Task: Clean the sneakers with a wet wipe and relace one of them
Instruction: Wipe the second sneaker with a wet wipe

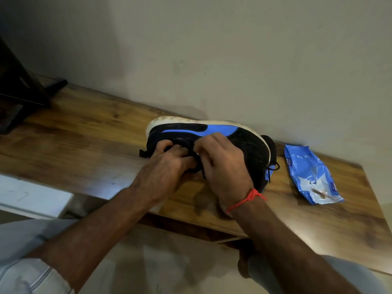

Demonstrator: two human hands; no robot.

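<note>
One sneaker (212,132) is under work: black mesh w/ a blue stripe and white sole, tipped on its side near the back edge of the table (84,132), sole toward the wall, opening toward the person. Both hands sit at the eyelet/tongue area. Left hand (167,162) has fingers curled in at the shoe's opening, gripping the upper or tongue, hard to say which. Right hand (220,162) is curled w/ fingertips pinching what looks like the black lace (202,170) by the eyelets; the exact pinch point is hidden by the knuckles. A 2nd sneaker (272,164) shows only partly behind/right of the first, w/ a loose lace loop poking out. Probably mid-lacing, so the risks are mostly there: black lace on black mesh in dim light means an eyelet could get skipped or the lace crossed wrong w/o noticing; the lace tip could slip from the pinch and pull back out of a hole; the shoe on its side could roll or slide toward the wall if the left hand's grip eases. The other shoe's loose lace lies close enough to get snagged or mixed in. The blue wipes pack (311,175) lies flat further right, well apart, no risk. A dark stand (23,90) sits far left.
</note>
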